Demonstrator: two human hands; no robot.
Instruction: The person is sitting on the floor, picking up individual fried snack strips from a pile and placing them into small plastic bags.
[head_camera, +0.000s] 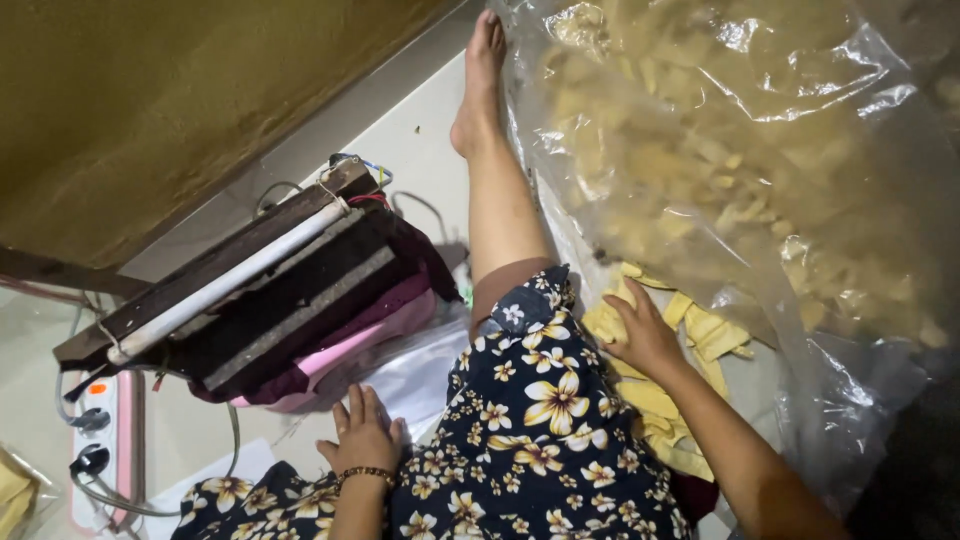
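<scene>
I sit on the floor in a dark floral garment (540, 420), one bare leg (495, 190) stretched forward. My left hand (362, 436), with a beaded bracelet at the wrist, rests flat on clear plastic bags (415, 375) beside my knee, fingers together. My right hand (640, 335) reaches into a pile of pale yellow chip strips (700, 335) at the mouth of a big clear plastic sack (740, 150) full of the same chips; its fingers curl over a few pieces.
A dark wooden heat-sealer bar with a white rod (230, 280) stands at the left on pink and maroon cloth (370, 330). A white power strip (100, 440) with plugs and cables lies at the lower left. A yellow-brown wall (150, 90) runs along the left.
</scene>
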